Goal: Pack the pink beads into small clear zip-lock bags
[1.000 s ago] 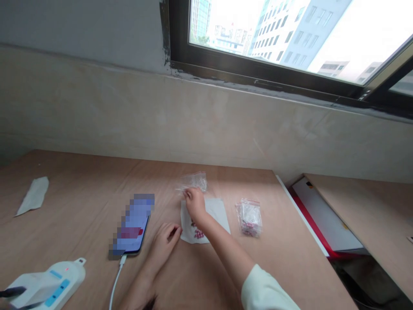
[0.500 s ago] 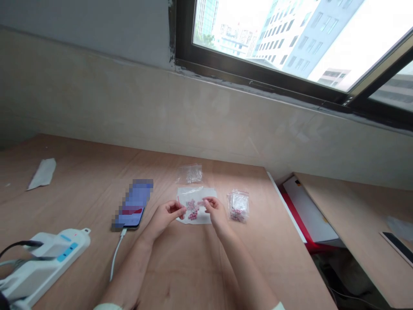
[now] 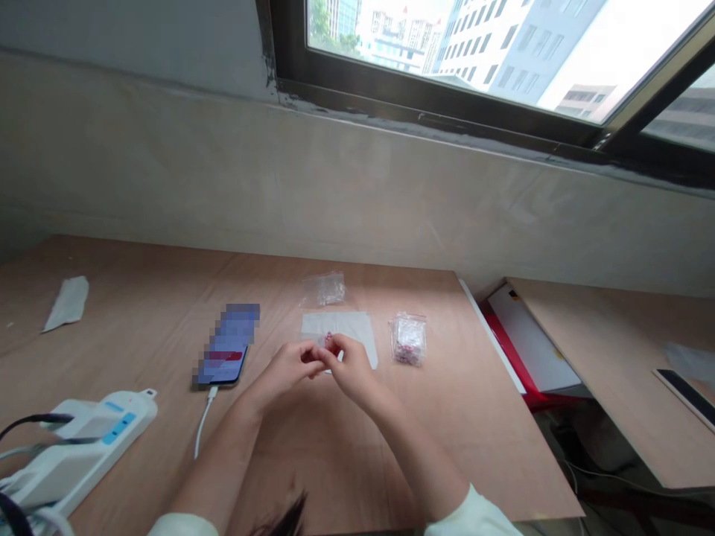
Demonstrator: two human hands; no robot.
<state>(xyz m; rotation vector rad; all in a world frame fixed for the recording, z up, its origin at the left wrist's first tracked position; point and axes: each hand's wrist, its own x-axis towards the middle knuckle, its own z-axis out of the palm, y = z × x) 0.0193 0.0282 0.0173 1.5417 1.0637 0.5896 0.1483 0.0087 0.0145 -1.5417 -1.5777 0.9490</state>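
My left hand [image 3: 296, 361] and my right hand [image 3: 349, 365] meet over the front of a small white sheet [image 3: 354, 326], fingertips pinched together. Whatever lies in the pinches is too small and covered to make out. A few pink-red beads [image 3: 328, 339] show just behind my fingers, on or above the sheet; my hands hide the others. To the right of the sheet lies a stack of clear little bags [image 3: 407, 340] with pink beads inside. Behind it rests another clear plastic bag [image 3: 331, 289] with pale contents.
A phone [image 3: 229, 346] on a charging cable [image 3: 202, 424] lies left of my hands. Nearer on the left is a white power strip [image 3: 106, 439] with plugs. A piece of white paper [image 3: 67, 304] lies far left. The table's right edge borders a gap with a red-and-white box [image 3: 530, 342].
My hands have come together, the right one moving left until the fingertips meet. The red thread-like thing seen at my left fingers is hidden now. The view has shifted slightly.
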